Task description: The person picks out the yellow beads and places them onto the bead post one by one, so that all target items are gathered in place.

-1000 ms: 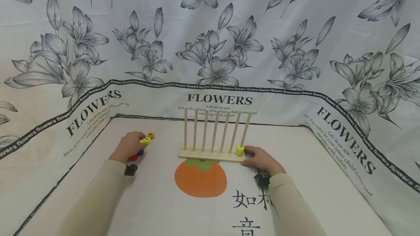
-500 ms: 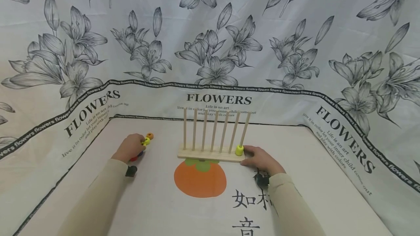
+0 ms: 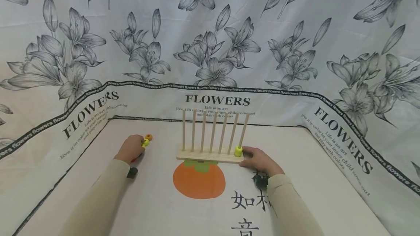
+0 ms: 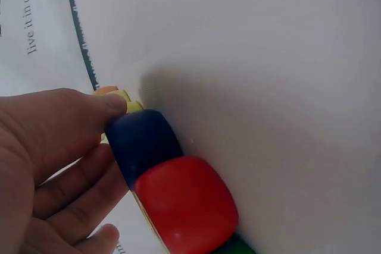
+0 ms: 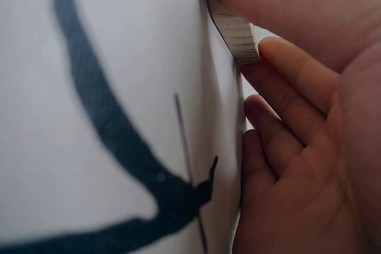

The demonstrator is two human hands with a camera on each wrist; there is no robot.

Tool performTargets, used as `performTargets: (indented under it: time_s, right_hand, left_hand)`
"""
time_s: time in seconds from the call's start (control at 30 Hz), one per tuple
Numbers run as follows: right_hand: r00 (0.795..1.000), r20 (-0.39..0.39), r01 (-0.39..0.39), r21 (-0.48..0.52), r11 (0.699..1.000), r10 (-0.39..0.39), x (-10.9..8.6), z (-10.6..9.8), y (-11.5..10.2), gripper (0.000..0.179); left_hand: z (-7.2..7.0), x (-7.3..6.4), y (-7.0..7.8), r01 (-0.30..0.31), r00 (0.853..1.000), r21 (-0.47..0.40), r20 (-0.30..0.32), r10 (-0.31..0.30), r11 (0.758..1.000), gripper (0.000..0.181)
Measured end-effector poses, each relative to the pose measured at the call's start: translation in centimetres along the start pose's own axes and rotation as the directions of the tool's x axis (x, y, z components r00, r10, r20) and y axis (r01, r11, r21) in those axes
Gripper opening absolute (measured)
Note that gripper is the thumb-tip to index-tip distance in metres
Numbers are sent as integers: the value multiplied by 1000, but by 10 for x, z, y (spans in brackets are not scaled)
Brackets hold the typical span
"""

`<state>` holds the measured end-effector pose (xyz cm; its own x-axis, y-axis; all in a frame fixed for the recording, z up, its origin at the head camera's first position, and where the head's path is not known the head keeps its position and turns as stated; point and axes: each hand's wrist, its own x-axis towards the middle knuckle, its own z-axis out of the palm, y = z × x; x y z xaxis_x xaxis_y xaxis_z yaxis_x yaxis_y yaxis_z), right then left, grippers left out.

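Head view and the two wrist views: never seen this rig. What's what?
There is no machine here: a person works bare-handed. The wide picture looks forward and down from the person's head; the two close-ups come from the wrists. On the printed cloth stands a wooden rack with seven upright pegs. Something yellow sits at the foot of the right-end peg. Off to the left is a row of beads: an orange bead, yellow, a blue bead, a red bead, part of a green bead. The left hand seems to pinch a yellow bead. The right hand holds the rack's right end.
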<state>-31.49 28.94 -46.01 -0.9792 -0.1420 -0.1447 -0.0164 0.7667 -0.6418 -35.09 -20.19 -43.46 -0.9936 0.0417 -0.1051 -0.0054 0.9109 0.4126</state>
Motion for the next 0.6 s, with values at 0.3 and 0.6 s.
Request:
performTargets:
  time_s: [0.3,0.6]
  right_hand:
    - [1000,-11,12,-12,1000,-12,0,4,1,77]
    - [1000,-14,13,-16,1000,-14,0,2,2,81]
  left_hand:
    - [2,1,2,28,1000,20,8,-28,999,33]
    - [-3,-1,6,6,1000,-1,2,-6,1000,38]
